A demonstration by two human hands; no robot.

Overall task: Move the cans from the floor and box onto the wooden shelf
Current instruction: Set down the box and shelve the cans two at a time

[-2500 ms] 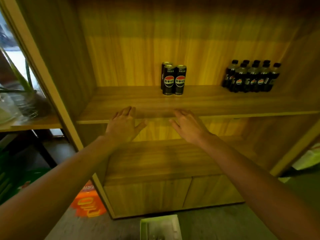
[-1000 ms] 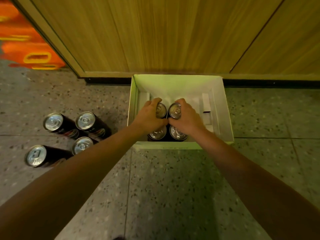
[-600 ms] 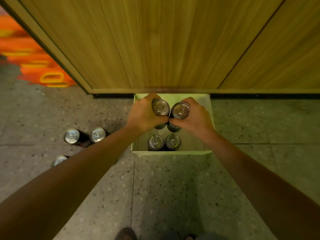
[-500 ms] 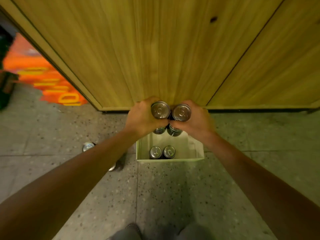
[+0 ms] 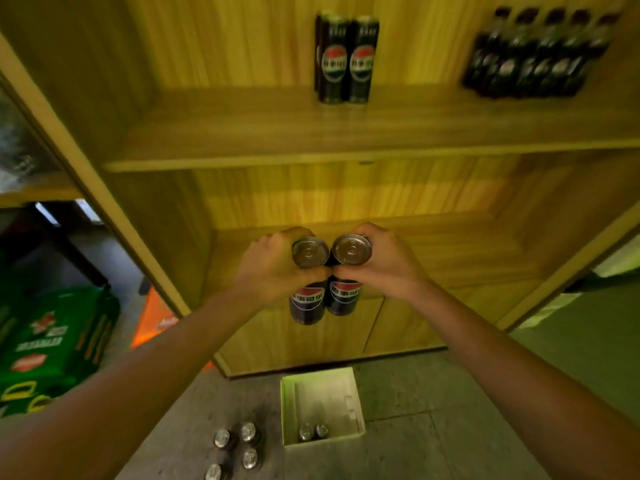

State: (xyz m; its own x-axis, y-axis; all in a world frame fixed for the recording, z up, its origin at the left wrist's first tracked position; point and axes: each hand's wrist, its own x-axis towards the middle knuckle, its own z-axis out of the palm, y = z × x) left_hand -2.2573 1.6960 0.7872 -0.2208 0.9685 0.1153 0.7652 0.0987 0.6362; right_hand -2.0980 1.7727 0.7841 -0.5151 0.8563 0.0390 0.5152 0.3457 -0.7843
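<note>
At frame centre, the left hand and right hand each grip a slim black can with a silver top and a red-white-blue roundel; its lettering is blurred. Matching cans on the wooden shelf stand above. The pale box, bottom centre, holds two more.

Two upright black cans, held aloft
</note>
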